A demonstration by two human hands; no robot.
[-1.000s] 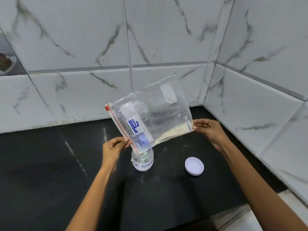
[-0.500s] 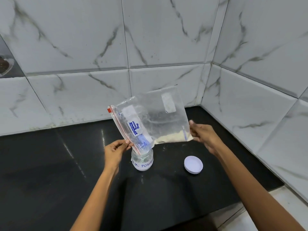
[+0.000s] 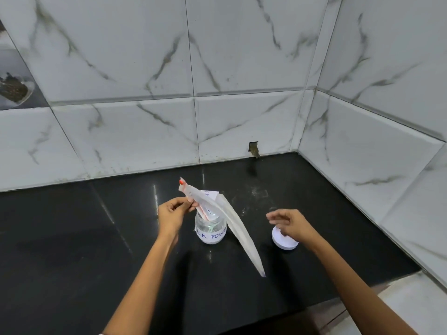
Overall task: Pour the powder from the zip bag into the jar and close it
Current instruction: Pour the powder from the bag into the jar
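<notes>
The fingers and thumb of the left hand (image 3: 172, 213) are pressed together in a pinch on the zip bag (image 3: 232, 227), close to its mouth edge with the red zip strip. The bag is thin clear plastic, seen almost edge-on, so it looks like a long narrow pale blade. One corner of its mouth dips into the open top of the jar (image 3: 211, 229), and the rest of the bag slants down toward the near side, its far end free in the air above the counter (image 3: 72, 238).

The right hand (image 3: 289, 224) holds nothing; its fingers are loosely curled and a little spread, above the lid (image 3: 285, 243).

The jar is small, round and clear, with a white paper label where blue hand letters read "LK POWE". It stands upright on the counter. Whether powder is inside I cannot tell.

The lid is a flat white disc, lying on the counter to the right of the jar, apart from it. The counter is black, polished stone with reflections. The walls (image 3: 242, 56) behind are white glossy tiles with grey marble veins.
</notes>
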